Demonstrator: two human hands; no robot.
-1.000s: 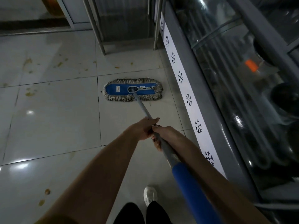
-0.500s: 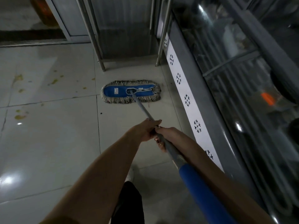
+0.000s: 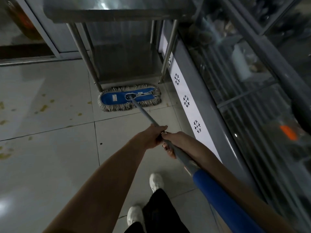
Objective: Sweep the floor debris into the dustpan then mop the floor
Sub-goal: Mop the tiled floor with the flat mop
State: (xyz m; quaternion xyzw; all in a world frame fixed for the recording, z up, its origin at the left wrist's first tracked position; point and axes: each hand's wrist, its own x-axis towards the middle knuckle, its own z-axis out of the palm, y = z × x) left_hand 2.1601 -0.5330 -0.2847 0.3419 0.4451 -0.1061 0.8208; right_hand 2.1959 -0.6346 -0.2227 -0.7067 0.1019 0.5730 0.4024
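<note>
Dim light glints off a glossy pale tiled floor (image 3: 50, 165) with dark grout lines, a steel desk (image 3: 117, 12) stands on slim legs at the far side, and a glass-fronted display case (image 3: 252, 101) runs along the right, a white snowflake-printed strip (image 3: 186, 100) at its base

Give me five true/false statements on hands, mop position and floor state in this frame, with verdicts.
1. The left hand and the right hand both grip the mop handle. True.
2. The mop head lies on open floor, away from furniture. False: it lies at the foot of the steel table, with its left end by a table leg.
3. Yellowish stains lie on the tiles left of the mop head. True.
4. The right hand's fingers wrap the blue sleeve. False: they wrap bare metal, ahead of the sleeve.
5. A dustpan lies beside the mop head. False: no dustpan is in view.
</note>
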